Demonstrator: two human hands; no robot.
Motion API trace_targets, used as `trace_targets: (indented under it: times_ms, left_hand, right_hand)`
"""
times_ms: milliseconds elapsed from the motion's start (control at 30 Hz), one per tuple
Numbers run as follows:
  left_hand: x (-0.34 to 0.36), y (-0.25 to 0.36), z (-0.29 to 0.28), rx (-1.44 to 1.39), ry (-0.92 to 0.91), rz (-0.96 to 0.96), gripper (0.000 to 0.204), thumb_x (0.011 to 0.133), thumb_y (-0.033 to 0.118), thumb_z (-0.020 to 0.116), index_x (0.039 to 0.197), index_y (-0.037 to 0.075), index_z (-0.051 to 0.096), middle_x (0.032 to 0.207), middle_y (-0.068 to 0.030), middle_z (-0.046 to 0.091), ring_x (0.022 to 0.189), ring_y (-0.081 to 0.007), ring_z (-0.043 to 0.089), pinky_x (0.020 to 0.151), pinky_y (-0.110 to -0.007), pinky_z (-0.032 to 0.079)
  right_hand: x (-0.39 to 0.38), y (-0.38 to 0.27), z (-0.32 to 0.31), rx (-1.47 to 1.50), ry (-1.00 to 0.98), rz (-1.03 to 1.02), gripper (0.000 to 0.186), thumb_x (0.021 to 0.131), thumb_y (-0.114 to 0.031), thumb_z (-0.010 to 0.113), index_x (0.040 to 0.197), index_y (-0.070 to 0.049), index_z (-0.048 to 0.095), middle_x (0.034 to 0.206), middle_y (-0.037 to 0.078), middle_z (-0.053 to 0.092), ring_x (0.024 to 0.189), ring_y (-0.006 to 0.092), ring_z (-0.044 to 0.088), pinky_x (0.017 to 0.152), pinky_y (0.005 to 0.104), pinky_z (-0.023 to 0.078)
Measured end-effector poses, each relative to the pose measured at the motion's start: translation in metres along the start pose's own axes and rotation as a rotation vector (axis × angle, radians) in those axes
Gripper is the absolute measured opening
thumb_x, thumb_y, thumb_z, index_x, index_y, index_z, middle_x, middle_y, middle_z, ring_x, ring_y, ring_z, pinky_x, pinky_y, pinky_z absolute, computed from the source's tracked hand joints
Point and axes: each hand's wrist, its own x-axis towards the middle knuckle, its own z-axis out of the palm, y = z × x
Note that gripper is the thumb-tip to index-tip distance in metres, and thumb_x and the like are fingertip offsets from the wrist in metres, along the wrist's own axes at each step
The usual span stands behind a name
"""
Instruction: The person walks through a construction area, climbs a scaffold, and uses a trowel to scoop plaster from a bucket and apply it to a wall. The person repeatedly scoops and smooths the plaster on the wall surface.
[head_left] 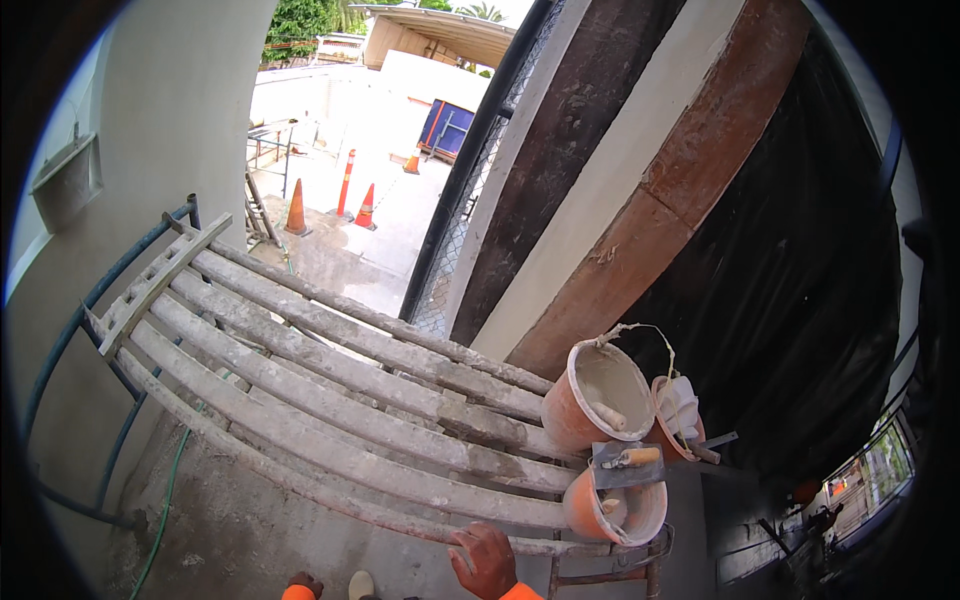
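Gripping the near plank of the scaffold deck, the right hand curled closed; the trowel lay rightward atop an orange bucket, handle pointing right. Left hand barely showed, its state unclear.

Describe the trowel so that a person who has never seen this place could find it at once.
Follow the plaster-caked scaffold planks to their right end, where three orange buckets stand together. The trowel lies flat across the rim of the nearest bucket, just right of the hand. Its grey rectangular blade and pale wooden handle set it apart.
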Motion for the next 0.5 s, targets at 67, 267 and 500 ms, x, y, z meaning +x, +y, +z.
trace_targets:
  times_ms: [67,267,500]
  left_hand:
    - [-0.01,0.012,-0.018,-0.056,0.032,-0.04,0.053,0.078,0.038,0.075,0.122,0.008,0.073,0.125,-0.0193,0.073,0.118,-0.0373,0.069,0.107,-0.045,0.053]
    - [-0.022,0.031,-0.05,-0.111,0.044,0.045,0.049,0.081,0.038,0.076,0.119,0.006,0.073,0.12,-0.0199,0.074,0.114,-0.0373,0.07,0.102,-0.046,0.054]
    - [-0.022,0.016,-0.056,-0.054,0.005,0.024,0.049,0.084,0.036,0.077,0.121,0.004,0.071,0.126,-0.0226,0.07,0.119,-0.0388,0.067,0.104,-0.046,0.053]
  right_hand:
    - [0.018,-0.001,0.003,-0.016,0.01,0.018,0.045,0.085,-0.017,0.08,0.127,-0.008,0.065,0.122,0.014,0.063,0.116,0.0371,0.06,0.1,0.0487,0.048]
    - [0.028,0.012,0.03,0.0,-0.027,0.117,0.046,0.089,-0.023,0.078,0.13,-0.006,0.063,0.127,0.016,0.06,0.122,0.0389,0.056,0.106,0.0507,0.044]
    - [0.01,0.023,0.062,0.149,-0.07,0.249,0.047,0.088,-0.019,0.079,0.129,-0.004,0.062,0.128,0.018,0.06,0.12,0.0411,0.055,0.106,0.051,0.045]
